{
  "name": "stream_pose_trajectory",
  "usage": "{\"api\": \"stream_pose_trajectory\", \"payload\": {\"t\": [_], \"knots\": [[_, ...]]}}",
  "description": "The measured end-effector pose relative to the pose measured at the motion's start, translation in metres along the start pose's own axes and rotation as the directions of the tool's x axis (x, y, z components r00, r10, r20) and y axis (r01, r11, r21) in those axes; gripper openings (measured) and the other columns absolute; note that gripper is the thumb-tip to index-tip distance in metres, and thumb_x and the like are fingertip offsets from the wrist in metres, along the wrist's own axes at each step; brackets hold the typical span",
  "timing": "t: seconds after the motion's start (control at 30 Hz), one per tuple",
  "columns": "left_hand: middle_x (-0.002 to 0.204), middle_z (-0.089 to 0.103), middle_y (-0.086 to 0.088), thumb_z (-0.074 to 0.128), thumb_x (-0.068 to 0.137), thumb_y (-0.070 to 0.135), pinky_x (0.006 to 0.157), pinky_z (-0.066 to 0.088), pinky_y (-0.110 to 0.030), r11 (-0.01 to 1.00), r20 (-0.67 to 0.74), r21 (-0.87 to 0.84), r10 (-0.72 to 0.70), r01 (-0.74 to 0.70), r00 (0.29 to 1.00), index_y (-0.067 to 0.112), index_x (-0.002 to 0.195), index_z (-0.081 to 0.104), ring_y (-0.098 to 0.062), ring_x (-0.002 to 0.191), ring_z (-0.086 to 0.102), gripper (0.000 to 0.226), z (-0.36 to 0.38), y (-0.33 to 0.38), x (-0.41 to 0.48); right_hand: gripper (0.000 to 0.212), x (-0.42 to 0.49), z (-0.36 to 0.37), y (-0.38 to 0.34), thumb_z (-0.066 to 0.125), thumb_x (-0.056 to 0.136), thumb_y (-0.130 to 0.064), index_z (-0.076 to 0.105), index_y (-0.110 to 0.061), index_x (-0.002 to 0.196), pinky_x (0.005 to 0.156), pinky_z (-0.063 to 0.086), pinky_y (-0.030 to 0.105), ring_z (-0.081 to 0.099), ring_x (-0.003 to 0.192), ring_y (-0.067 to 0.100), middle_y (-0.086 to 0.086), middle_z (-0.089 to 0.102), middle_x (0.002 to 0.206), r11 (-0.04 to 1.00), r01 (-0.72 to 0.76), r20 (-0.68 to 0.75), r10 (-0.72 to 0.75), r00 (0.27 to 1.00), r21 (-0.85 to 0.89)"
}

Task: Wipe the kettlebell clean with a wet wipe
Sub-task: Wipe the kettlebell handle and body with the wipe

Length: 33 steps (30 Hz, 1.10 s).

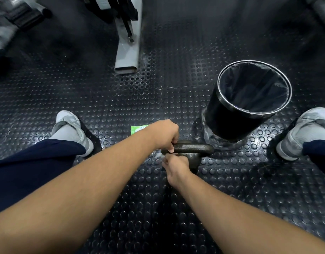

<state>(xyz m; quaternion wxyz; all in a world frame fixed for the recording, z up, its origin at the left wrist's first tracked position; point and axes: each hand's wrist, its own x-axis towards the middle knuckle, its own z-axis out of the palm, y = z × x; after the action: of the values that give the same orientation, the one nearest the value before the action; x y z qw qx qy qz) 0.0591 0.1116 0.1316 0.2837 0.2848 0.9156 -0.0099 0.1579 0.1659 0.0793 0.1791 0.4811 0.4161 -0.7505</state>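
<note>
A dark iron kettlebell (pixel 193 150) stands on the studded rubber floor between my feet. My left hand (pixel 163 133) grips the left end of its handle, fingers curled over the bar. My right hand (pixel 176 166) is low against the near left side of the bell's body and pinches a white wet wipe (pixel 159 155), of which only a small pale patch shows beside the fingers. A green wet wipe packet (pixel 137 129) lies on the floor just beyond my left wrist, partly hidden by it.
A black bin (pixel 229 118) with a dark liner and a silver rim stands right behind the kettlebell to the right. My grey shoes (pixel 71 129) (pixel 302 132) flank the spot. A grey machine leg (pixel 127 54) reaches down from the top.
</note>
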Motion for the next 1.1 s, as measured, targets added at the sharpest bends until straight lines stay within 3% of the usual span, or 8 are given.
{"api": "stream_pose_trajectory", "payload": {"t": [0.1, 0.2, 0.33, 0.47, 0.6, 0.83, 0.97, 1.1], "knots": [[0.101, 0.078, 0.002, 0.09, 0.075, 0.031, 0.085, 0.058, -0.039, 1.0, 0.002, -0.009, -0.007, 0.007, 1.0, 0.02, 0.108, 0.08, -0.02, 0.096, 0.07, 0.036, 0.0, -0.001, 0.0, 0.021, -0.002, -0.004, 0.0, 0.055, 0.088, 0.011, 0.062, 0.008, 0.107, 0.103, 0.048, 0.055, 0.043, 0.062, 0.011, 0.007, 0.047, 0.076, 1.0, -0.002, 0.023, 0.001, 1.0, 0.022], [0.099, 0.078, 0.002, 0.089, 0.075, 0.028, 0.085, 0.059, -0.038, 1.0, 0.009, -0.018, -0.007, 0.007, 1.0, 0.019, 0.107, 0.08, -0.02, 0.095, 0.071, 0.034, -0.001, -0.002, 0.002, 0.03, -0.007, -0.004, -0.002, 0.053, 0.088, 0.012, 0.056, 0.014, 0.118, 0.081, 0.057, 0.035, 0.044, 0.064, 0.012, 0.009, 0.049, 0.082, 0.998, 0.005, 0.07, -0.009, 0.998, 0.059], [0.103, 0.077, 0.002, 0.091, 0.075, 0.032, 0.086, 0.058, -0.037, 1.0, 0.027, -0.023, -0.006, 0.007, 1.0, 0.02, 0.109, 0.079, -0.019, 0.099, 0.07, 0.038, -0.004, -0.002, 0.003, 0.019, -0.006, -0.001, -0.002, 0.056, 0.084, 0.011, 0.064, -0.002, 0.096, 0.07, 0.048, 0.031, 0.044, 0.064, 0.014, 0.008, 0.048, 0.076, 1.0, 0.012, 0.057, -0.011, 0.998, -0.01], [0.104, 0.077, 0.003, 0.091, 0.075, 0.033, 0.085, 0.058, -0.036, 1.0, 0.035, -0.024, -0.002, 0.003, 0.999, 0.02, 0.109, 0.079, -0.019, 0.099, 0.07, 0.038, -0.007, -0.001, 0.002, 0.012, 0.0, 0.008, 0.001, 0.059, 0.081, 0.001, 0.055, -0.008, 0.085, 0.058, 0.043, 0.029, 0.045, 0.062, 0.014, 0.002, 0.048, 0.069, 0.995, 0.007, -0.015, -0.008, 1.0, -0.097], [0.105, 0.077, 0.003, 0.09, 0.075, 0.033, 0.086, 0.057, -0.034, 1.0, 0.022, -0.013, 0.01, -0.009, 1.0, 0.02, 0.108, 0.079, -0.019, 0.099, 0.07, 0.037, -0.008, -0.001, 0.002, 0.025, -0.004, 0.009, 0.0, 0.057, 0.082, 0.006, 0.064, -0.002, 0.105, 0.076, 0.051, 0.032, 0.051, 0.074, 0.014, 0.0, 0.056, 0.08, 0.999, 0.003, 0.008, -0.002, 1.0, -0.044], [0.1, 0.078, 0.003, 0.09, 0.075, 0.034, 0.085, 0.058, -0.037, 1.0, 0.01, -0.003, 0.019, -0.019, 1.0, 0.019, 0.105, 0.08, -0.019, 0.096, 0.07, 0.035, -0.006, -0.001, 0.003, 0.022, 0.0, 0.006, -0.001, 0.062, 0.082, 0.004, 0.061, -0.001, 0.103, 0.069, 0.053, 0.034, 0.052, 0.068, 0.015, 0.004, 0.059, 0.082, 0.996, -0.004, -0.01, 0.003, 1.0, -0.087], [0.099, 0.078, 0.003, 0.09, 0.075, 0.034, 0.084, 0.058, -0.038, 1.0, 0.001, 0.008, 0.02, -0.02, 1.0, 0.02, 0.103, 0.08, -0.019, 0.094, 0.07, 0.033, -0.004, -0.001, 0.004, 0.022, 0.005, 0.003, -0.002, 0.059, 0.086, 0.003, 0.058, -0.002, 0.107, 0.096, 0.055, 0.045, 0.056, 0.071, 0.015, 0.008, 0.064, 0.085, 0.995, -0.011, -0.053, 0.006, 0.999, -0.095], [0.099, 0.077, 0.004, 0.089, 0.077, 0.031, 0.085, 0.058, -0.038, 1.0, 0.002, 0.005, 0.022, -0.022, 1.0, 0.02, 0.103, 0.08, -0.018, 0.094, 0.07, 0.03, -0.003, -0.003, 0.003, 0.026, 0.0, 0.003, 0.0, 0.054, 0.092, 0.006, 0.063, -0.003, 0.114, 0.092, 0.055, 0.032, 0.057, 0.075, 0.01, 0.001, 0.069, 0.107, 0.998, -0.037, 0.024, 0.036, 0.999, 0.053]]}}
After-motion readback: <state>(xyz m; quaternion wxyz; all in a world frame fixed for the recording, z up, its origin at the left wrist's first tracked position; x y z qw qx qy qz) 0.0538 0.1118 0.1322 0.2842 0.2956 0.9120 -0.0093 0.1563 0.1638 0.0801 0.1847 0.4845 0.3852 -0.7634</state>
